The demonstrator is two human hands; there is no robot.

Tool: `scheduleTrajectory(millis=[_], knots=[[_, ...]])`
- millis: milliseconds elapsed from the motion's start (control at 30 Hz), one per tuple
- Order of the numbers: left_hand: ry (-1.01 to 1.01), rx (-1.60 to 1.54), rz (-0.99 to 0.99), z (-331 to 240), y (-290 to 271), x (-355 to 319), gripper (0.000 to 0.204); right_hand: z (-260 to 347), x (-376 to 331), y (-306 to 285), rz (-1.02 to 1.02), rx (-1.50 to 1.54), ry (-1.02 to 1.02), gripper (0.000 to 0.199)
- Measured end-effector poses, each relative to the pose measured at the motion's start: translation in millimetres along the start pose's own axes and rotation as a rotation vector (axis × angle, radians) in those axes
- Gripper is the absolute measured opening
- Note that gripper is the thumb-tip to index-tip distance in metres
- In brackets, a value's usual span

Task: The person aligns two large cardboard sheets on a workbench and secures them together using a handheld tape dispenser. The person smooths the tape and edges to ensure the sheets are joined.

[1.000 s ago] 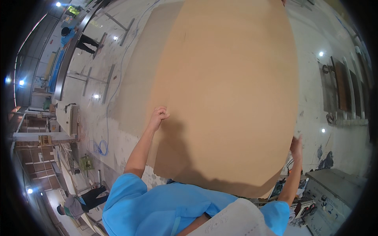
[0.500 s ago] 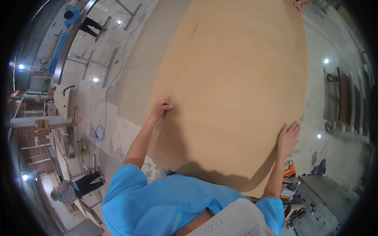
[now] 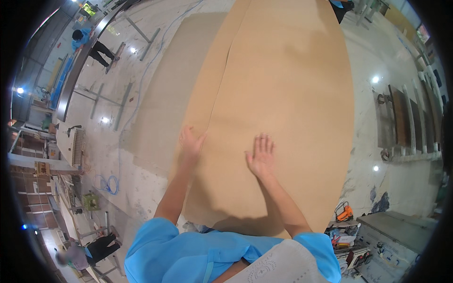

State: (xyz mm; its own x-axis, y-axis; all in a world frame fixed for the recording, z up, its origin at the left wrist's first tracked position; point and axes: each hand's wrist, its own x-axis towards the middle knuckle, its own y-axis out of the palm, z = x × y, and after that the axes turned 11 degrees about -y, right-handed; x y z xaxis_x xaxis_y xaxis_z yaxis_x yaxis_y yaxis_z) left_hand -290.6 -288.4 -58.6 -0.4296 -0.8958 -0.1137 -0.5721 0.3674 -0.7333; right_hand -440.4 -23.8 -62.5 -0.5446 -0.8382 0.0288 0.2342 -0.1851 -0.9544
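Observation:
A large tan sheet [image 3: 283, 94] spreads out in front of me, long and flat. A dark line [image 3: 222, 75] runs lengthwise near its left side, where one layer's edge seems to lie over another. My left hand [image 3: 190, 142] is beside the near end of that line, thumb and fingers apart, slightly blurred, holding nothing that I can see. My right hand [image 3: 262, 155] lies palm down on the middle of the sheet, its fingers stretched out. Shadows of my arms and body fall across the near end.
Another person [image 3: 340, 8] stands at the sheet's far end. A greyish flat area [image 3: 165, 85] stretches along its left. An orange power tool [image 3: 344, 212] sits at the near right beside a grey cabinet [image 3: 391, 236]. Farther right stands a rack of panels [image 3: 406, 118]; a blue hose [image 3: 109, 185] coils on the floor.
My right hand has moved left from the sheet's right edge to its middle. My left hand has gone from curled fingers to spread ones. The co-worker's hand has left the far right edge.

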Motion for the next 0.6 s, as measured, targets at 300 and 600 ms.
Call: scheduleTrajectory(millis=[300, 600], knots=[[-0.274, 0.406, -0.043, -39, 48, 33, 0.117, 57, 33, 50, -0.043, 0.334, -0.416, 0.072], [-0.095, 0.617, -0.154, -15, 57, 22, 0.092, -319, 66, -64, -0.258, -0.257, 0.568, 0.080]])
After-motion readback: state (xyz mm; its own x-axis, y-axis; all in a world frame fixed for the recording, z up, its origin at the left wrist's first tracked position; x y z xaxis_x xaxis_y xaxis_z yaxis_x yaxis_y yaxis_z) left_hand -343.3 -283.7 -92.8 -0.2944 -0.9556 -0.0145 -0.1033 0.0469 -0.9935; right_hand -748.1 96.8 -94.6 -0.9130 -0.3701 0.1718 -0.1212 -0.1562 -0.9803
